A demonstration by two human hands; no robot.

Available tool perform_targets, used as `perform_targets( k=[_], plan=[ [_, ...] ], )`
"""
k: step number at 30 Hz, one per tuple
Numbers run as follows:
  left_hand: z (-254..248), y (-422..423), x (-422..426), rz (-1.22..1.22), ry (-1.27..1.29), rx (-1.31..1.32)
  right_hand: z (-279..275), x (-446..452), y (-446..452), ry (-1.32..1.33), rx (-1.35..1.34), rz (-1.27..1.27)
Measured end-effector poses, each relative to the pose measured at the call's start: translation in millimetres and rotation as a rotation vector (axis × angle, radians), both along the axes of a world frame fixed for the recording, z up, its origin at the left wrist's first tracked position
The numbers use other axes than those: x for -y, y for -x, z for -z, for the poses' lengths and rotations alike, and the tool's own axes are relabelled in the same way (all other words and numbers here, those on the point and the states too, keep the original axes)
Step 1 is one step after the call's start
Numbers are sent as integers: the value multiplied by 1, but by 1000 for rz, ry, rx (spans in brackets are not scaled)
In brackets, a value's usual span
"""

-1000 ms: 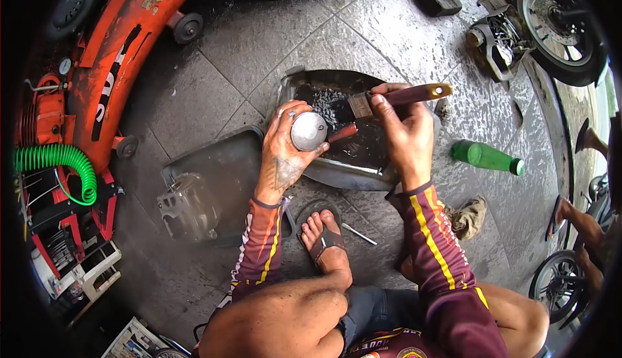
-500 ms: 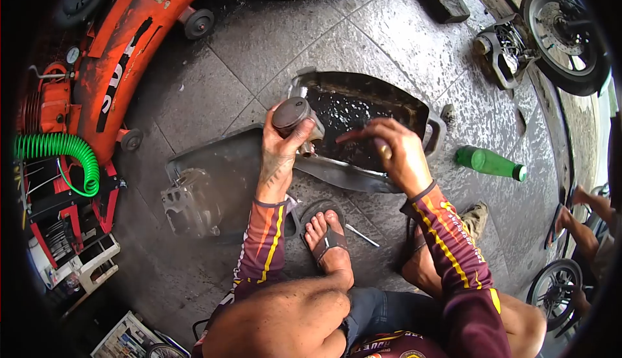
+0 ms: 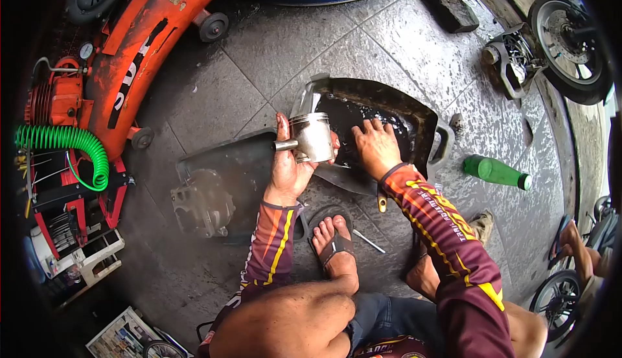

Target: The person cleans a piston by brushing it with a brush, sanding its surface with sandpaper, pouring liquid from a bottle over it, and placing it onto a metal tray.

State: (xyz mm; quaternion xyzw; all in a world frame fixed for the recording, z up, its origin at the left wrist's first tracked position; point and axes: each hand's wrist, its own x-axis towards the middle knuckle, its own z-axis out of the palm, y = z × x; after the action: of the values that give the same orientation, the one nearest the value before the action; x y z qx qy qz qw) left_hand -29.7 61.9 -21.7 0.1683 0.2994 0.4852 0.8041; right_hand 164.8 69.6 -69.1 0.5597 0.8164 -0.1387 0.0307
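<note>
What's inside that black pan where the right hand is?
The black pan holds dark liquid with pale specks or glints on it. The right hand covers part of the inside, and the murky liquid hides whatever may be on the bottom.

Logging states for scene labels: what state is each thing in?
Piston: held in left hand, pin sticking out one side.
Brush: mostly hidden.
Black pan: open, wet inside, right hand over it.
Gray tray: open, metal casing inside.
Bottle: on its side, capped.
Hose: coiled.
Rag: crumpled, partly hidden.
</note>
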Motion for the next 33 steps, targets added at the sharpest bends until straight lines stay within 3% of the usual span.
perform_targets(
  k=[3,7,9,13,21,27,31,33],
  plan=[
    [3,1,1,6,47,48,-3,-6,-6,7,-1,6],
    [2,-3,4,-63,81,78,-30,-12,-24,66,-623,210],
    [7,-2,3,-93,82,44,-48,-12,-24,95,-772,370],
    [9,-8,3,-116,93,-2,-62,-9,-26,125,-940,443],
    [-4,-9,1,-74,98,20,-60,-2,-31,107,-997,422],
    [1,-8,6,-110,71,-54,-69,0,-30,114,-838,491],
    [5,-4,4,-90,40,-59,-66,4,-30,17,-726,390],
    [1,-5,3,-91,58,-52,-75,4,-31,150,-717,444]
  ],
)
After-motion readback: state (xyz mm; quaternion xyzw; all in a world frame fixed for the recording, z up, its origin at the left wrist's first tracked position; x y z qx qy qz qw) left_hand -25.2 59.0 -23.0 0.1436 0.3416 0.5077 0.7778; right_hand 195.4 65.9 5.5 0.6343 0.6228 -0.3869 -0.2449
